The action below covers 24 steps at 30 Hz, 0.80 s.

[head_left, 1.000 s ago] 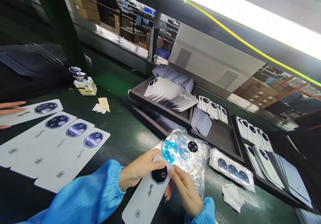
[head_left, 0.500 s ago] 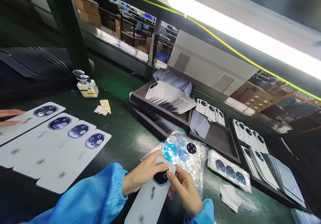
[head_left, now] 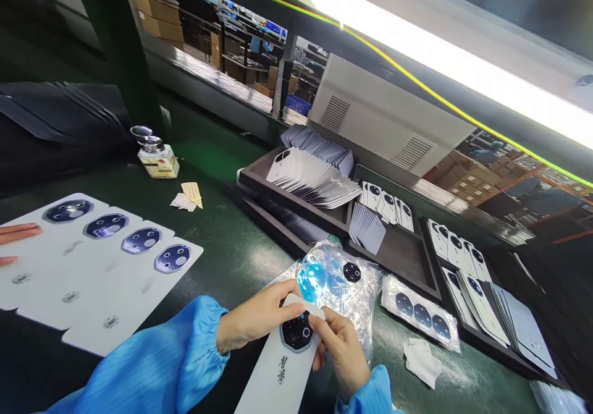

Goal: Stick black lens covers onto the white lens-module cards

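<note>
Both my hands are on a long white panel (head_left: 273, 377) with black characters and a dark camera-ring decoration (head_left: 297, 332) near its top. My left hand (head_left: 259, 315) grips the panel's upper left, its thumb lying over the decoration's upper edge. On the right edge, my right hand (head_left: 340, 346) pinches the panel between thumb and fingers, thumb by the decoration. Just beyond lies a clear plastic bag (head_left: 343, 296) with blue film and a dark disc (head_left: 352, 272) on it. The panel's lower end is cut off by the frame.
Overlapping white panels (head_left: 125, 296) lie at left, with another person's hand (head_left: 18, 233) on them. Behind are a small bottle (head_left: 157, 159) and paper scraps (head_left: 189, 196). Black trays (head_left: 296, 207) hold stacked panels. A packet of discs (head_left: 421, 315) and a crumpled tissue (head_left: 422, 363) lie right.
My left thumb has shifted up, exposing more of the dark decoration. At left, the other person's panel has moved down into line with the overlapping row. The view has shifted slightly.
</note>
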Each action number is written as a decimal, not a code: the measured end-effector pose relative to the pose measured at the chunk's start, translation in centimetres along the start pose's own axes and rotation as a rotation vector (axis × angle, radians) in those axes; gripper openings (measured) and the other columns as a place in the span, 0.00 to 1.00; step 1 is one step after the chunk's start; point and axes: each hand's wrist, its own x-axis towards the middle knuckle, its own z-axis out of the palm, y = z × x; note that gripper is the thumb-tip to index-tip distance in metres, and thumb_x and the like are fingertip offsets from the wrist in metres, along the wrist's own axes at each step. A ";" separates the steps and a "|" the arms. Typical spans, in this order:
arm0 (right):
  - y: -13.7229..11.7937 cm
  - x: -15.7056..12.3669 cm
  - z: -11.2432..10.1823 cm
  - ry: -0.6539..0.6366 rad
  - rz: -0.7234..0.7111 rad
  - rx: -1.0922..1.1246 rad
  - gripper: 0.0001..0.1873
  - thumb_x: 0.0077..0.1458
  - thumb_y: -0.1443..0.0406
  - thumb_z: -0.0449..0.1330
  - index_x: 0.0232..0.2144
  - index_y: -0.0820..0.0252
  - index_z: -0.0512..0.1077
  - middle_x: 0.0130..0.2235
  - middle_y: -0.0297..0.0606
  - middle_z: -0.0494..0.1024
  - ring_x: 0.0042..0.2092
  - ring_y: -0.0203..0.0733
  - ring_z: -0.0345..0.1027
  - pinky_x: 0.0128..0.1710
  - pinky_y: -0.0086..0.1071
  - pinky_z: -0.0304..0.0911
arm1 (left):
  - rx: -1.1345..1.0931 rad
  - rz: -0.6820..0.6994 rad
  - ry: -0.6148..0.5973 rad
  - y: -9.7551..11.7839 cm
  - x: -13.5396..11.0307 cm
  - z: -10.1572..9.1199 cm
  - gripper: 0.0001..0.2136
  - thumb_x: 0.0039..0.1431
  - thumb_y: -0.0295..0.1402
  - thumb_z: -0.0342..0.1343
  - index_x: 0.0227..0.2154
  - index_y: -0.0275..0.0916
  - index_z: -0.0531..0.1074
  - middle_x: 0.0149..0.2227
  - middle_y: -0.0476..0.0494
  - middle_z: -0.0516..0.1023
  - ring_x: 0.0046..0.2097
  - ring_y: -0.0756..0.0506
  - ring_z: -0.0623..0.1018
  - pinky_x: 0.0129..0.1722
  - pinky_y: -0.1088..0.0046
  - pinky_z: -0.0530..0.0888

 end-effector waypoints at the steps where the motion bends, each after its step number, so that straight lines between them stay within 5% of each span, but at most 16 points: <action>1: 0.1 0.0 0.0 0.004 -0.002 0.004 0.32 0.36 0.37 0.61 0.21 0.58 0.61 0.12 0.26 0.64 0.13 0.28 0.55 0.14 0.24 0.45 | 0.010 0.011 0.003 -0.1 0.0 0.1 0.16 0.47 0.47 0.57 0.27 0.40 0.61 0.23 0.56 0.63 0.27 0.50 0.64 0.26 0.76 0.59; 8: 0.3 0.1 0.5 0.067 -0.018 -0.004 0.34 0.38 0.33 0.56 0.21 0.58 0.61 0.11 0.25 0.63 0.13 0.28 0.54 0.14 0.23 0.46 | -0.041 0.046 0.043 -0.3 0.4 0.2 0.18 0.49 0.50 0.57 0.28 0.40 0.64 0.25 0.54 0.66 0.29 0.49 0.66 0.29 0.74 0.63; 13: -0.7 -0.4 1.0 0.013 -0.009 -0.011 0.40 0.36 0.30 0.54 0.28 0.61 0.65 0.18 0.32 0.71 0.17 0.31 0.61 0.17 0.26 0.58 | -0.137 0.035 0.043 -0.5 0.6 0.3 0.19 0.52 0.51 0.54 0.36 0.40 0.66 0.23 0.56 0.67 0.26 0.50 0.66 0.26 0.75 0.62; 24: -0.9 -1.5 1.4 -0.025 -0.096 -0.016 0.37 0.42 0.33 0.54 0.29 0.63 0.67 0.23 0.39 0.74 0.23 0.37 0.69 0.25 0.31 0.67 | -0.081 0.113 -0.008 -0.1 0.9 -0.2 0.14 0.54 0.46 0.53 0.34 0.39 0.69 0.27 0.52 0.66 0.30 0.49 0.65 0.31 0.74 0.63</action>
